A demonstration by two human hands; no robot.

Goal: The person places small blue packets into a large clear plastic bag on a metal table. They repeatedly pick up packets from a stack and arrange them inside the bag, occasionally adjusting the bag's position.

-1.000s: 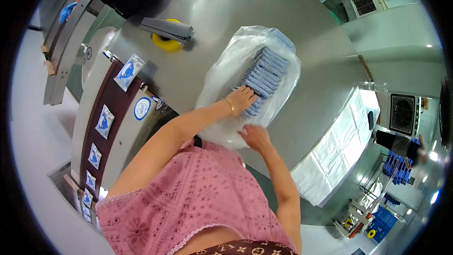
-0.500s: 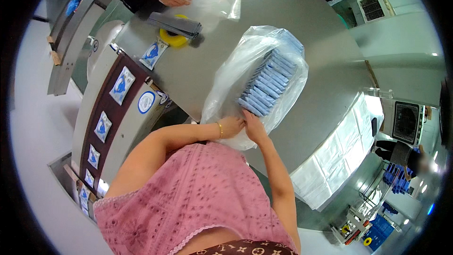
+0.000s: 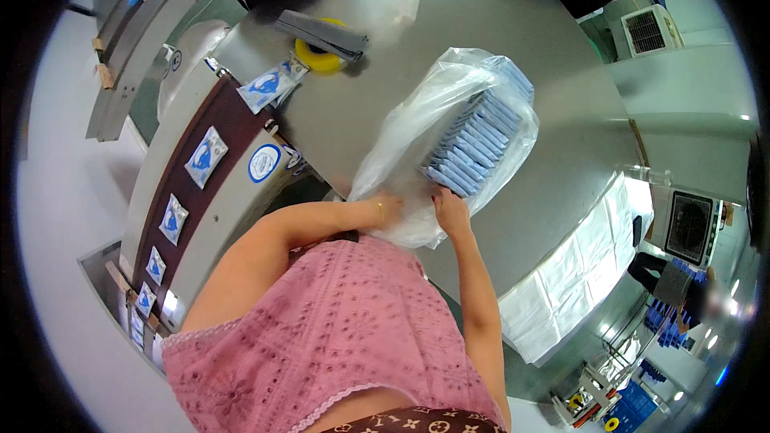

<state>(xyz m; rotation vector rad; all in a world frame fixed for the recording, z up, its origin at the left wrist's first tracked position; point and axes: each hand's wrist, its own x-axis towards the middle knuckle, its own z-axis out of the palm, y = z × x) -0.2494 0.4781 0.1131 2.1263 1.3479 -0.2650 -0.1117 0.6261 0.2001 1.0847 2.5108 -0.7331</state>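
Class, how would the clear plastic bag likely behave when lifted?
The clear plastic bag is probably floppy, since its film creases and folds, and perhaps slippery, given its sheen. The blue packets in it would likely shift, being separate pieces.

A broad grey metal surface (image 3: 553, 208), softly reflective, fills the middle of the room. A plain white wall (image 3: 72, 168) stands at the left. To the right are greenish floor (image 3: 553, 373), a pale unit with a dark grille (image 3: 645, 33), blue crates (image 3: 634, 407) and bright lights (image 3: 735, 287).
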